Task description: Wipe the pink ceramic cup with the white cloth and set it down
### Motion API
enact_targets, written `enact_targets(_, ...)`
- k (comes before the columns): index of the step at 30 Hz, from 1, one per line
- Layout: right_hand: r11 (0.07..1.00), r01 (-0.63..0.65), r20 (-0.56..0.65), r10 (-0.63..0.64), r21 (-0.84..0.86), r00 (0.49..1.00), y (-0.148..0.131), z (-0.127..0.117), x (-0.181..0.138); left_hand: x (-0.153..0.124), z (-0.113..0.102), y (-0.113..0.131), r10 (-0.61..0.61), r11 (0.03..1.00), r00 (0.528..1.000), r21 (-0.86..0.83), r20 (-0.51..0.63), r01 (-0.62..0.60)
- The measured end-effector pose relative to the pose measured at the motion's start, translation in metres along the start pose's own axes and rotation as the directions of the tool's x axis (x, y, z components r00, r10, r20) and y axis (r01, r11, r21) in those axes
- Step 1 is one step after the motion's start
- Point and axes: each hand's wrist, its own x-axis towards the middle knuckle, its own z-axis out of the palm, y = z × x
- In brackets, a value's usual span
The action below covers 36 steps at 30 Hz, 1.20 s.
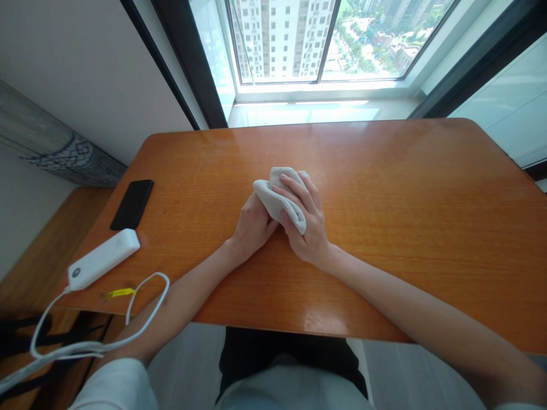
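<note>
A folded white cloth (278,196) is bunched between my two hands above the middle of the wooden table (405,216). My right hand (305,228) grips it from the right, its fingers curled over the top and the thumb pressed along the near fold. From the left, my left hand (254,225) is closed on the cloth's lower side. The left fingertips are hidden beneath the cloth and the other hand.
At the table's left side lie a black phone (132,205), a white power strip (105,259) and a small yellow strip (120,292). A white cable (147,324) loops by my left forearm. A window (318,40) is beyond the far edge.
</note>
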Motion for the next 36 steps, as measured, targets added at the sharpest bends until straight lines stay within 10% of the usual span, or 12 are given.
enact_targets(8,0.906,-0.274,-0.037,0.301,0.322,0.953,0.017,0.004,0.005,0.001,-0.002,0.003,-0.011,0.999,0.999,-0.045,-0.036,0.01)
enact_targets(15,0.539,-0.645,0.157,0.69,0.542,0.707,0.034,0.007,0.002,0.001,-0.003,0.003,-0.051,0.998,0.997,-0.031,-0.052,0.049)
enact_targets(21,0.508,-0.657,0.146,0.72,0.557,0.679,0.035,0.007,0.003,0.0,-0.004,0.002,-0.056,0.998,0.997,-0.025,-0.051,0.055)
enact_targets(25,0.723,-0.539,0.05,0.578,0.433,0.815,0.027,0.006,0.001,0.0,-0.006,0.003,-0.036,0.999,0.998,-0.033,-0.046,0.035)
enact_targets(29,0.98,-0.128,0.014,0.127,0.153,0.992,0.016,0.0,0.0,-0.002,-0.004,-0.002,-0.019,0.999,0.998,-0.052,-0.056,0.016)
enact_targets(36,0.975,0.198,0.306,-0.157,-0.105,0.939,0.0,-0.002,-0.004,-0.007,0.016,-0.028,0.027,0.99,0.999,-0.14,-0.027,-0.03)
